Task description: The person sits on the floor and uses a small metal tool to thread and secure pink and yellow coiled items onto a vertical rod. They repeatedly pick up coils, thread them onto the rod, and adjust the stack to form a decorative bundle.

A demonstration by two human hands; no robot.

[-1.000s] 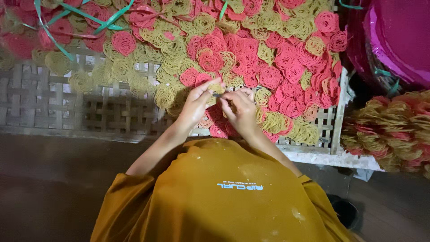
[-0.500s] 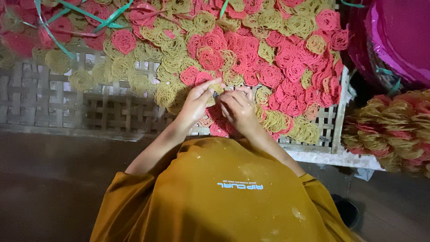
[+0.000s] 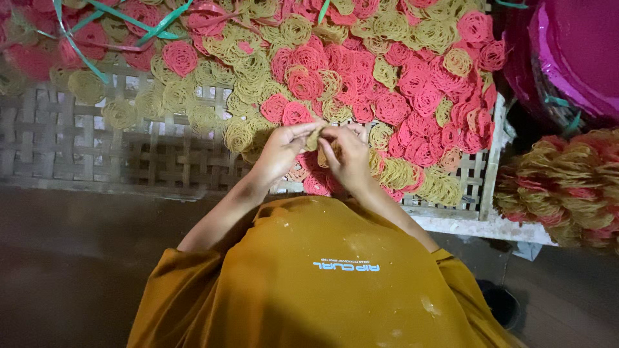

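My left hand (image 3: 278, 153) and my right hand (image 3: 349, 156) meet over the near edge of a woven bamboo tray (image 3: 97, 151). Together they pinch a small yellow noodle-like coil (image 3: 315, 137) between the fingertips. Under and around the hands lie several round pink coils (image 3: 392, 107) and yellow coils (image 3: 398, 174), spread flat on the tray. My mustard-coloured shirt (image 3: 329, 277) fills the bottom of the view.
Green plastic straps (image 3: 97, 16) lie across the coils at the top left. A stack of pink-edged round trays (image 3: 574, 58) stands at the top right. A heap of bundled pink and yellow coils (image 3: 567, 187) sits at the right. Dark floor lies below the tray.
Both hands stay at the tray's near edge, with the fingers working slightly on the yellow coil. Nothing else has moved.
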